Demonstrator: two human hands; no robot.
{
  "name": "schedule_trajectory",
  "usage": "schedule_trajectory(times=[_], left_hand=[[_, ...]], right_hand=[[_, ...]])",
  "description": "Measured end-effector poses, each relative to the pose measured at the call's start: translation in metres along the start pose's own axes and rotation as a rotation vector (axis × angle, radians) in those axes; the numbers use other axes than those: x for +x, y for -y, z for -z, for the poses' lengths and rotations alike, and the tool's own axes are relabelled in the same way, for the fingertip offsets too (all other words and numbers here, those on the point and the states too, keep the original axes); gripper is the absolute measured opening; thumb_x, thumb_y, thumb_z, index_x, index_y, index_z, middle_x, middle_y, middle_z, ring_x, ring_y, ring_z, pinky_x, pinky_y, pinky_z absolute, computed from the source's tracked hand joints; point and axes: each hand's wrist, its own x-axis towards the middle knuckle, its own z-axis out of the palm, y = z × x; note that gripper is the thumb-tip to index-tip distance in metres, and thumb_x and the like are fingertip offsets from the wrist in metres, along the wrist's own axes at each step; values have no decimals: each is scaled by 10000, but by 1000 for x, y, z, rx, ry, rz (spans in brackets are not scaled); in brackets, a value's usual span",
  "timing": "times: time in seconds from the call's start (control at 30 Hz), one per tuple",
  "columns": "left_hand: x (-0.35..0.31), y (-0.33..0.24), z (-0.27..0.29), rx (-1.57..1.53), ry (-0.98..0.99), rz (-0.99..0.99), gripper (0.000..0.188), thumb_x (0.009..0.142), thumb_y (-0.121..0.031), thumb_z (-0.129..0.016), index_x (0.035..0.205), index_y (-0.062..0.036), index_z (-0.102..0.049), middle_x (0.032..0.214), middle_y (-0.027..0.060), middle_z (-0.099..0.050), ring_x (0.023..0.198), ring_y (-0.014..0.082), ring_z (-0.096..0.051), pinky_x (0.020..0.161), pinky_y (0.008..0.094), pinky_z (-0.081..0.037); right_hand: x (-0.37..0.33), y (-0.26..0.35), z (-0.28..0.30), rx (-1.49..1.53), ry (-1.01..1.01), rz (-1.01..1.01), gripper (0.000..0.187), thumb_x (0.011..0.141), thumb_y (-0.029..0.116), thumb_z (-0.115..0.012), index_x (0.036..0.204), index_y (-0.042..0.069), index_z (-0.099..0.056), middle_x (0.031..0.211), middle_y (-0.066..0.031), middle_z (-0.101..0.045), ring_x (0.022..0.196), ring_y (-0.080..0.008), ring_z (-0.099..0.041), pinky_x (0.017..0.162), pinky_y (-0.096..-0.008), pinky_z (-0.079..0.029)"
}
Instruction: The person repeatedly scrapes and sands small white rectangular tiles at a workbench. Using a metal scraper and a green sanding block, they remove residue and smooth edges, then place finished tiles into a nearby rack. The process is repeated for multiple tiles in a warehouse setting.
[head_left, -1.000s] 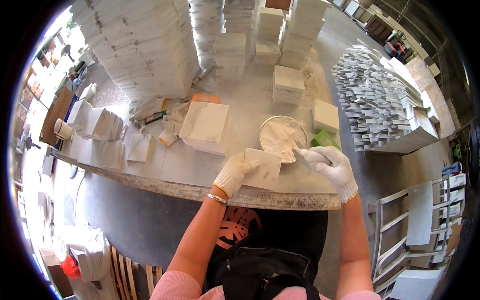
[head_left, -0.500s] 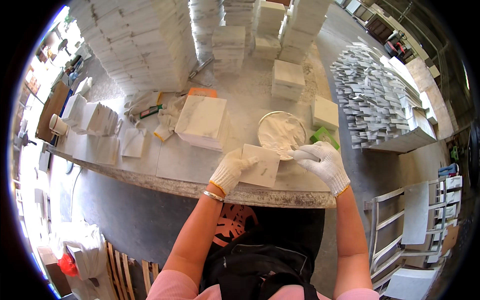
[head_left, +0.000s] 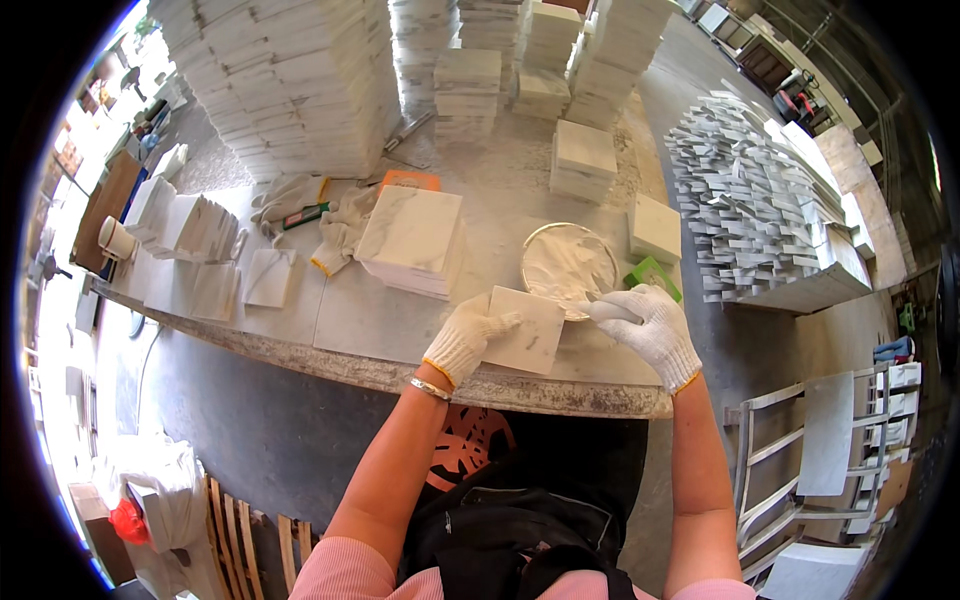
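Note:
My left hand point(head_left: 468, 338), in a white knit glove, grips the left edge of a square white marble tile point(head_left: 526, 332) with grey specks, its thumb lying over the face. The tile is held over the table's front edge. My right hand point(head_left: 645, 325), gloved too, has its fingers closed at the near right rim of a round tub of white paste point(head_left: 570, 262). Whatever those fingers hold is too small or too hidden to name. A green block-shaped thing point(head_left: 655, 276) lies just behind the right hand. To the left of the tub stands a stack of square marble tiles point(head_left: 412, 236).
Tall tile stacks point(head_left: 290, 90) crowd the table's far side. Gloves point(head_left: 345, 232), an orange box point(head_left: 410, 181) and smaller tile groups point(head_left: 195, 232) lie to the left. A big pile of narrow stone strips point(head_left: 745, 200) and a metal rack point(head_left: 790, 450) stand right of the table.
The view has shifted slightly, moving the table's things a little rightward in the picture. Both hands stay in nearly the same places, with the tile still in the left one.

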Motion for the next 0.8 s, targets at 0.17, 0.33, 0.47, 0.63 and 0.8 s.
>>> schedule_trajectory(times=[0.17,0.33,0.47,0.63,0.8], left_hand=[[2,2,0,13,-4,8,350,916,-218,-754,1153,30,-684,1015,65,-728,867,115,-652,769,286,-551],[-1,-5,-2,68,-19,30,351,918,-224,-753,1156,25,-683,1018,60,-725,877,116,-651,773,288,-549],[1,1,1,24,-3,11,348,920,-222,-750,1160,20,-681,1020,57,-724,879,112,-646,776,289,-547],[2,1,0,50,-7,25,338,921,-218,-746,1162,9,-680,1023,60,-722,876,111,-639,781,290,-544],[7,9,3,35,-6,23,339,924,-221,-742,1164,9,-676,1018,57,-721,876,112,-638,788,293,-542]], right_hand=[[0,-6,-5,33,-15,-10,270,780,257,-777,1000,99,-789,880,-87,-729,847,-269,-644,784,-393,-513],[-1,-2,-4,76,-26,-23,275,782,264,-781,1004,102,-791,875,-83,-733,835,-261,-639,773,-386,-511],[0,-5,-6,82,-15,-35,281,785,279,-782,1005,105,-792,881,-83,-734,833,-263,-638,769,-389,-511],[-1,-9,-7,50,-35,-34,283,790,290,-776,1005,107,-791,890,-84,-733,841,-272,-642,772,-394,-511],[-1,-7,-6,60,-36,-30,283,792,292,-772,1006,108,-790,874,-87,-723,846,-276,-642,774,-396,-511]])
